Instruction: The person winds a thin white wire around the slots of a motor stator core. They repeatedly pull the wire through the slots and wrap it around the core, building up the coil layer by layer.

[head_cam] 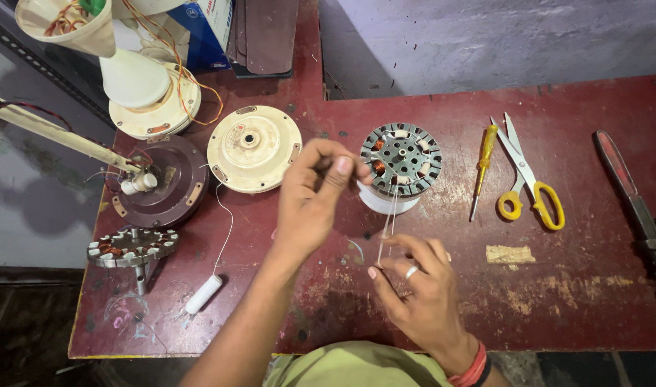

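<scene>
My left hand (pixel 310 204): bare, no ring, no band at wrist. Left forearm bare along whole visible length, no sleeve in sight. My right hand (pixel 417 287): plain silver ring (pixel 411 272) on one of fingers. Right wrist: red thread bands (pixel 473 370) wound several times, darker band just beside them. Nails short, unpainted. Garment (pixel 353 365) at bottom edge: yellow-green cloth, plain, no print visible.
</scene>
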`<state>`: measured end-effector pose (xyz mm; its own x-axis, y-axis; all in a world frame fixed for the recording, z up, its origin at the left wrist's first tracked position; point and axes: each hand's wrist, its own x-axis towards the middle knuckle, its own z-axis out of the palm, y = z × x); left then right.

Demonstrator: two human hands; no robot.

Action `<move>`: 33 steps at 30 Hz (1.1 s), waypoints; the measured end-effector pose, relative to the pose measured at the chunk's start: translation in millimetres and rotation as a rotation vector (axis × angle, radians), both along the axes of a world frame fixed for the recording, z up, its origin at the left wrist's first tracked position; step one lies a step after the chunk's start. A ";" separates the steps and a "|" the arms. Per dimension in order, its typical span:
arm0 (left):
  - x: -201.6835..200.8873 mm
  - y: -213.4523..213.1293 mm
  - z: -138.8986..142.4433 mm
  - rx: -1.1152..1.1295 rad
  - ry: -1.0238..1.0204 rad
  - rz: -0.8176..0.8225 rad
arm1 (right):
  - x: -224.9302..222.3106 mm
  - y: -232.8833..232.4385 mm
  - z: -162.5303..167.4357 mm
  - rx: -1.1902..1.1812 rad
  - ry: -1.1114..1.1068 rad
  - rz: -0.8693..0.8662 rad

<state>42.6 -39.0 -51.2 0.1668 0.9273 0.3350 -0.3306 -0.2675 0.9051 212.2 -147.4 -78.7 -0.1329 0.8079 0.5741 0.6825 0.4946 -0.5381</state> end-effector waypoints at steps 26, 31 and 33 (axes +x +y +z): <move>16.1 -27.8 -32.8 -0.284 0.224 -0.405 | 22.0 42.6 -35.8 -0.286 0.806 0.293; 10.3 -25.0 -45.5 -0.498 0.054 -0.349 | 12.6 29.9 -54.1 -0.268 0.693 0.253; 9.7 -22.7 -45.7 -0.489 0.044 -0.328 | 11.8 29.0 -55.0 -0.202 0.616 0.195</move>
